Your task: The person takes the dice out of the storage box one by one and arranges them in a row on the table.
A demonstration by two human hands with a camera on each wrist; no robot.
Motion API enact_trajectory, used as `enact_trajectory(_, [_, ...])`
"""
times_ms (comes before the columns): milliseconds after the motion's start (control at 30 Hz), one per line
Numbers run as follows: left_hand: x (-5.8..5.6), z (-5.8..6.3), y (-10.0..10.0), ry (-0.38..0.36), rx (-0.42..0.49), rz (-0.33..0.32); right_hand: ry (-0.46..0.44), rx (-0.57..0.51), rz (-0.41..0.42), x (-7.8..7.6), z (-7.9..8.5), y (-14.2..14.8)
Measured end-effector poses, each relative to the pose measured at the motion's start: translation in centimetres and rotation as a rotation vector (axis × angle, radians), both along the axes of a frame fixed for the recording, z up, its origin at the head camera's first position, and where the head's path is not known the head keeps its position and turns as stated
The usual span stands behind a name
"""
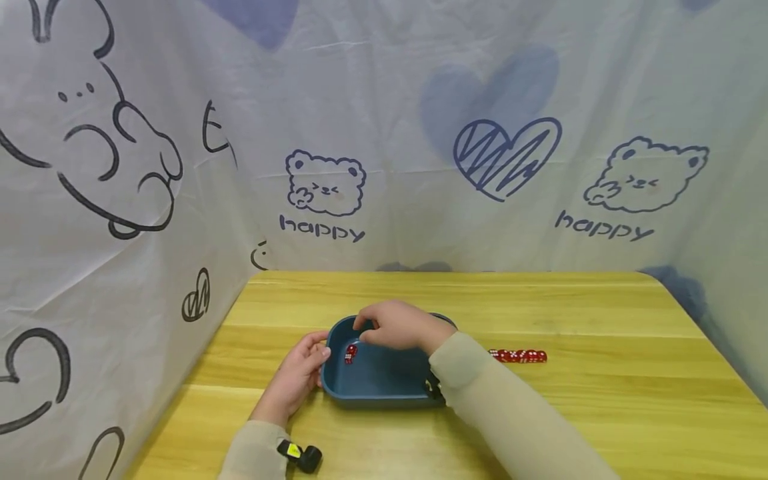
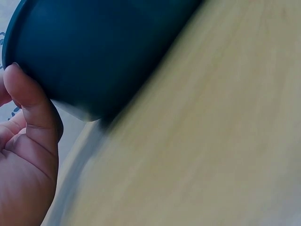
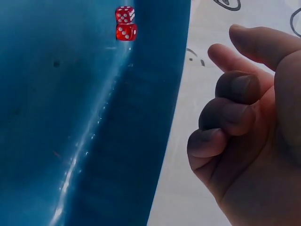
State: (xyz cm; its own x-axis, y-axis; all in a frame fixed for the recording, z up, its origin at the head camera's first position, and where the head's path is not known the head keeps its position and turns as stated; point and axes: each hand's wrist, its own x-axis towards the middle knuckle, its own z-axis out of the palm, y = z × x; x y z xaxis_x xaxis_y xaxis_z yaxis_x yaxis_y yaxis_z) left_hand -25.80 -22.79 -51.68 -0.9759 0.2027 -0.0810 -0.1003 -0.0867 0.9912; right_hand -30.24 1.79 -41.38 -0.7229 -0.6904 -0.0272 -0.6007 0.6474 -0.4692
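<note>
A dark blue plastic tub stands on the wooden table, with two red dice against each other near its left end. In the right wrist view the same dice show white pips. My left hand holds the tub's left end, its thumb against the outer wall in the left wrist view. Over the tub hangs my right hand, thumb and forefinger apart, the other fingers loosely bent and nothing held. Right of the tub, several red dice lie in a row, partly hidden by the right sleeve.
The yellow wooden table reaches back to a white curtain printed with bears and hearts. More curtain hangs along the left side. A small black device is strapped at the left wrist.
</note>
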Motion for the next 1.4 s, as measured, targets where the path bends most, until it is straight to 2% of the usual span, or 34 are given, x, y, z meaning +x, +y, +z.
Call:
enact_trajectory(500, [-0.1, -0.2, -0.2, 0.006, -0.005, -0.015, -0.039, 0.006, -0.013, -1.6, -0.9, -2.2])
enact_trajectory(733, [-0.1, -0.1, 0.0, 0.003, 0.011, -0.022, -0.020, 0.037, -0.015, -2.2, -2.7, -2.5])
enact_trajectory(1100, [-0.1, 0.0, -0.1, 0.010, 0.003, -0.027, -0.053, 0.053, -0.011, -2.6, -5.6, -2.6])
enact_trajectory(1400, [0.1, 0.1, -0.1, 0.017, 0.014, -0.013, -0.064, 0.082, 0.051, -3.1, -6.8, -2.5])
